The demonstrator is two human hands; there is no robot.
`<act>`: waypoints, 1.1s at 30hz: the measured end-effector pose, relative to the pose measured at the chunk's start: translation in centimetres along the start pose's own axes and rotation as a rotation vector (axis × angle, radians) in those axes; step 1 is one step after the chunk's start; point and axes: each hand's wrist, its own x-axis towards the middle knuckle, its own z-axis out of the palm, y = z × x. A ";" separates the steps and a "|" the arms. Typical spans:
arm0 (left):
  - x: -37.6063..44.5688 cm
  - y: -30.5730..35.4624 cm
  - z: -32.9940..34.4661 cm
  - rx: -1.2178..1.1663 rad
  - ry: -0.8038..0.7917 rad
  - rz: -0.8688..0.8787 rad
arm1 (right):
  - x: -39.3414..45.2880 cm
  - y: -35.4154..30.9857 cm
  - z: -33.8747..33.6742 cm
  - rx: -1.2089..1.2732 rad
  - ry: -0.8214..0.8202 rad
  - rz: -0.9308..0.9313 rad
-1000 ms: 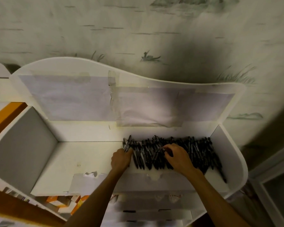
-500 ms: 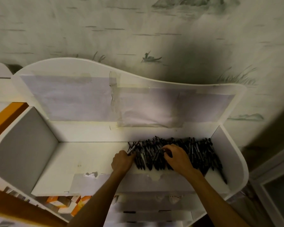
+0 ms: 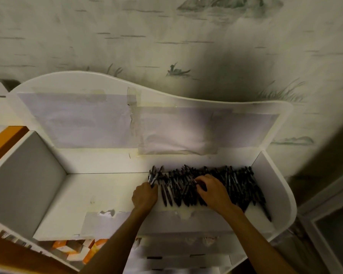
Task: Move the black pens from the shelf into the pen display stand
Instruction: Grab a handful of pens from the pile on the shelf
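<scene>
A white pen display stand with a curved back panel fills the view. Its top tier holds a dense row of several black pens across its right half. My left hand is at the left end of that row and grips a small bunch of black pens that stick up and away from my fist. My right hand lies on top of the row near its middle, fingers curled down among the pens; whether it pinches one is hidden.
The left half of the top tier is bare white board with torn tape marks. Lower tiers step down below my forearms. Orange and white boxes lie under the stand at lower left. A patterned wall rises behind.
My left hand has shifted slightly right, bringing its bunch of pens against the left end of the row. My right hand stays on the pile, fingers moving little.
</scene>
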 end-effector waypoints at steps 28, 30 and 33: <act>-1.3 0.9 0.3 -0.088 0.159 -0.041 | 0.8 -1.2 -0.6 -0.011 -0.040 -0.063; -1.1 0.8 -0.2 -0.237 0.187 -0.029 | 1.4 -1.2 -1.1 -0.026 -0.029 -0.081; -0.8 1.2 -1.1 -0.508 0.248 0.050 | 2.3 -1.4 -1.7 -0.024 -0.003 -0.094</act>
